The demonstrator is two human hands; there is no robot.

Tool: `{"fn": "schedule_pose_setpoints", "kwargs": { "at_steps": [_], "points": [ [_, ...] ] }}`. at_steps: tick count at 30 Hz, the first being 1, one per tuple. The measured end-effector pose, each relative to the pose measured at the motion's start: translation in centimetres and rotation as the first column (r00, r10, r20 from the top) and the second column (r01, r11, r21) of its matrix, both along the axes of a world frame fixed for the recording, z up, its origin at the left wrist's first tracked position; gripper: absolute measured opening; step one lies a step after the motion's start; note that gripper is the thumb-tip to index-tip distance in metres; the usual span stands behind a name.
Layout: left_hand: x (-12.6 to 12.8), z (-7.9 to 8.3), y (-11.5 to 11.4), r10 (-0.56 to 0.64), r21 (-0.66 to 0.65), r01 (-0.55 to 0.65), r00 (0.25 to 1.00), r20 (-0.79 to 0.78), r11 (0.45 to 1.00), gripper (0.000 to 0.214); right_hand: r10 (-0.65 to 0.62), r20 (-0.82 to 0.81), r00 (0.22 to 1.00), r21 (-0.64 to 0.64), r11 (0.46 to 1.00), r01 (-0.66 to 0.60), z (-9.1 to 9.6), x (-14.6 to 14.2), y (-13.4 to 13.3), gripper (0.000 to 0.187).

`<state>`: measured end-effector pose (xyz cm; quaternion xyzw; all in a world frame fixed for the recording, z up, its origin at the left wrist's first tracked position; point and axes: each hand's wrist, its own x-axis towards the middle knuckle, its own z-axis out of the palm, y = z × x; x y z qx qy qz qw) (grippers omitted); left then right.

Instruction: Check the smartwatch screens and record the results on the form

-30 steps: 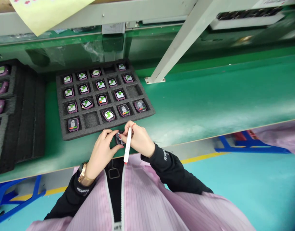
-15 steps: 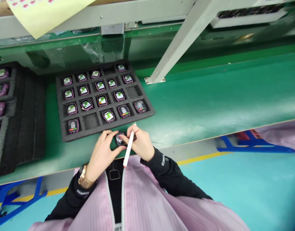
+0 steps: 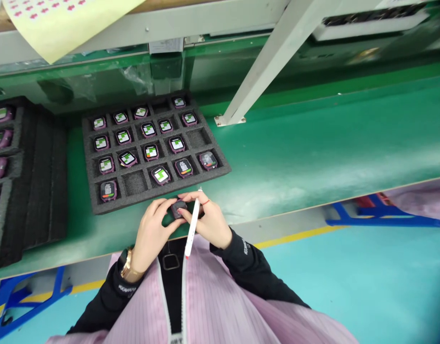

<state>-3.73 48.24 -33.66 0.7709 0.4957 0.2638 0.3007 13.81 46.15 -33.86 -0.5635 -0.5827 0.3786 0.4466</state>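
A small smartwatch body (image 3: 178,209) with a dark screen is held low over the green bench, close to my chest. My left hand (image 3: 154,220) grips it from the left between thumb and fingers. On the other side my right hand (image 3: 209,217) pinches its edge with thumb and forefinger. A white marker pen (image 3: 193,227) is tucked in the right hand too, its red tip pointing down toward me. Just beyond the hands lies a black foam tray (image 3: 148,195) of purple-cased smartwatches, many with green and white lit screens. Several of its compartments hold nothing.
Stacked dark foam trays (image 3: 40,181) with more watches stand at the left. A white metal post (image 3: 266,57) rises from the green bench (image 3: 313,143) behind the tray. Yellow paper (image 3: 62,28) hangs over the shelf edge. Blue metal legs (image 3: 381,215) are under the bench.
My right forefinger has stretched to the watch's far edge, and the thumb has shifted on it. The watch screen, which showed a light pattern, now looks plain and dark. The view has shifted slightly.
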Motion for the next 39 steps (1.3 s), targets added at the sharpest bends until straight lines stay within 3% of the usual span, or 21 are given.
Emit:
{"fn": "schedule_pose_setpoints", "kwargs": {
  "at_steps": [4,7,11,14,16,19,21,25,28,35,39],
  "points": [
    [0.1,0.0,0.1,0.018,-0.079,-0.015,0.999,0.037,0.997,0.045,-0.069,-0.180,0.981,-0.103,0.993,0.051,-0.2,-0.4,0.2,0.023],
    [0.2,0.2,0.3,0.069,-0.236,-0.022,0.978,0.196,0.971,0.046,-0.117,-0.227,0.967,-0.141,0.986,0.087,-0.1,-0.6,0.5,0.026],
    [0.0,0.8,0.4,0.094,-0.470,0.122,0.908,0.409,0.874,0.049,-0.143,-0.361,0.922,-0.178,0.980,0.083,0.3,-0.3,0.9,0.035],
    [0.0,1.0,0.4,0.096,-0.555,0.183,0.895,0.436,0.812,0.052,-0.174,-0.446,0.878,-0.219,0.972,0.082,0.4,0.0,1.0,0.040],
    [0.1,0.9,0.4,0.091,-0.563,0.171,0.909,0.407,0.808,0.057,-0.187,-0.459,0.869,-0.242,0.967,0.080,0.4,0.1,1.1,0.043],
    [0.4,0.6,0.5,0.116,-0.519,0.085,0.933,0.342,0.851,0.056,-0.172,-0.475,0.863,-0.231,0.971,0.067,0.4,0.0,1.3,0.043],
    [0.5,0.5,0.5,0.154,-0.505,0.049,0.923,0.352,0.861,0.056,-0.196,-0.480,0.855,-0.190,0.975,0.117,0.6,-0.1,1.4,0.038],
    [0.6,0.3,0.5,0.206,-0.614,0.169,0.847,0.491,0.771,0.064,-0.289,-0.494,0.820,-0.144,0.957,0.251,1.1,-0.2,1.5,0.029],
    [0.5,0.1,0.6,0.197,-0.637,0.218,0.835,0.513,0.739,0.063,-0.245,-0.517,0.820,-0.186,0.967,0.172,1.4,-0.1,1.5,0.034],
    [0.2,-0.1,0.8,0.070,-0.543,0.235,0.874,0.481,0.806,0.059,-0.225,-0.350,0.909,-0.298,0.947,0.120,1.8,0.3,1.2,0.041],
    [0.3,0.0,0.7,0.074,-0.515,0.191,0.890,0.450,0.836,0.054,-0.212,-0.344,0.915,-0.320,0.942,0.098,1.9,0.2,1.1,0.039]
  ]
}}
